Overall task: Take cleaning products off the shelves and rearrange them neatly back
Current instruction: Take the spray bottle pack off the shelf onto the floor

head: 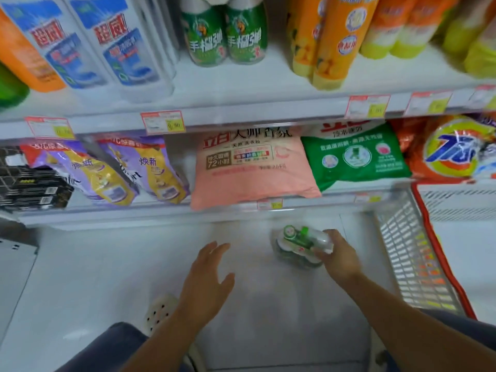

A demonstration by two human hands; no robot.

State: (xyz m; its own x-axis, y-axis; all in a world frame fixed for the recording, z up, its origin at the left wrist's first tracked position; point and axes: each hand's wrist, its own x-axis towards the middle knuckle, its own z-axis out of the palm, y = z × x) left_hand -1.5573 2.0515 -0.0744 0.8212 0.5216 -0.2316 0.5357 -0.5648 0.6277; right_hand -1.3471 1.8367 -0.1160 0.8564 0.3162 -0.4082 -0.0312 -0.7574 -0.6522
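One pack of green bottles (300, 247) is at the floor (107, 264), near right, gripped by the right hand (339, 255) while the left hand (208, 267) hangs spread and empty (its twin (224, 36) stands on the far upper shelf (268, 84)), so the job seems barely begun.

glossy plastic bottles (224, 36), shiny film bags (249, 167), white wire basket (413, 259).

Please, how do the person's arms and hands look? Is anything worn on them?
Both forearms are bare as far as they show, with no sleeves. The left hand and the right hand wear no gloves; I see no ring, watch or bracelet, though the picture is blurred. Also worn: dark blue trousers and a white clog with holes.
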